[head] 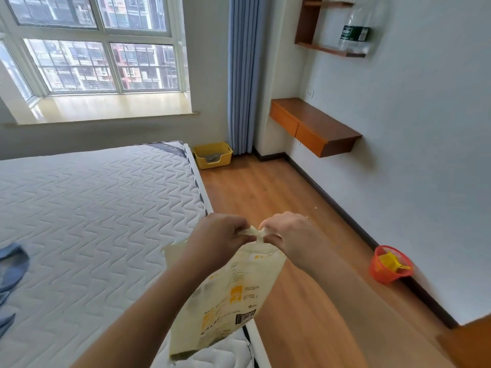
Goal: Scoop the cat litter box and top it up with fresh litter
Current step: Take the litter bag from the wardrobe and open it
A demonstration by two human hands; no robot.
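Note:
A cream and yellow litter bag (225, 296) hangs in front of me over the corner of the mattress. My left hand (215, 236) pinches one side of its crumpled top, and my right hand (288, 235) pinches the other side, with the two hands almost touching. The yellow litter box (212, 155) stands on the wooden floor in the far corner, between the bed and the blue curtain. Grey litter shows inside it. A yellow scoop (392, 262) lies in a small orange basket (382, 273) by the right wall.
A bare quilted mattress (93, 221) fills the left side, with blue cloth (10, 269) at its left edge. A wall-mounted wooden desk (313, 126) and shelves (326, 25) hang on the right. Wooden floor (265, 197) runs from me to the litter box.

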